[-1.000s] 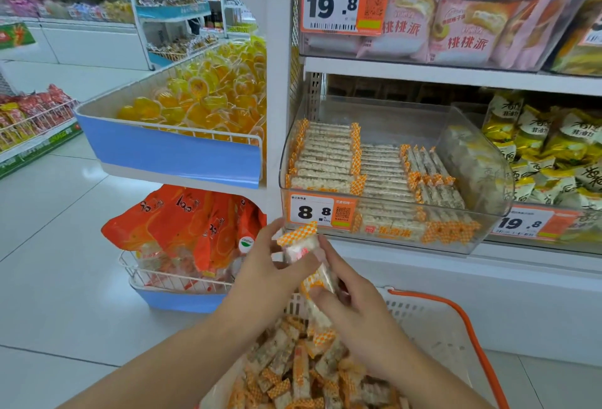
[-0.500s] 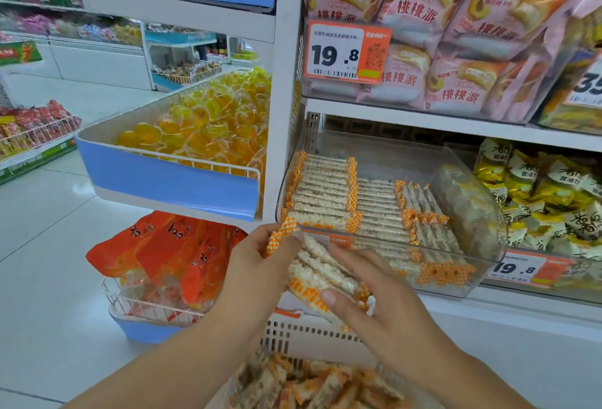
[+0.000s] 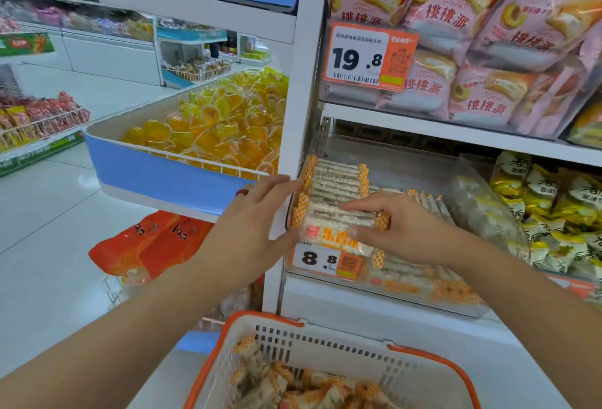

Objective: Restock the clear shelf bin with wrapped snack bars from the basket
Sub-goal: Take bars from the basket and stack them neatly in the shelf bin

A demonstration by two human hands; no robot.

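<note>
The white shelf unit [image 3: 423, 128] fills the right side, and a clear bin [image 3: 488, 213] on it is seen partly stocked with rows of bars [image 3: 335, 177]. The basket [image 3: 312, 343] sits lower in the view than half a second ago, with loose bars [image 3: 286, 382] left in it, so more loads are judged to remain. A bundle of bars [image 3: 338, 219], which a second ago was held low over the basket, has been raised to the bin's front left corner, above the 8.8 price tag [image 3: 325, 260]. The bundle is clamped between both hands: left hand [image 3: 257, 229] with fingers and thumb curled round the left end, right hand [image 3: 400, 226] with fingers laid over the top and thumb beneath. Release is not yet done; the bundle is judged about to be set onto the front row.
</note>
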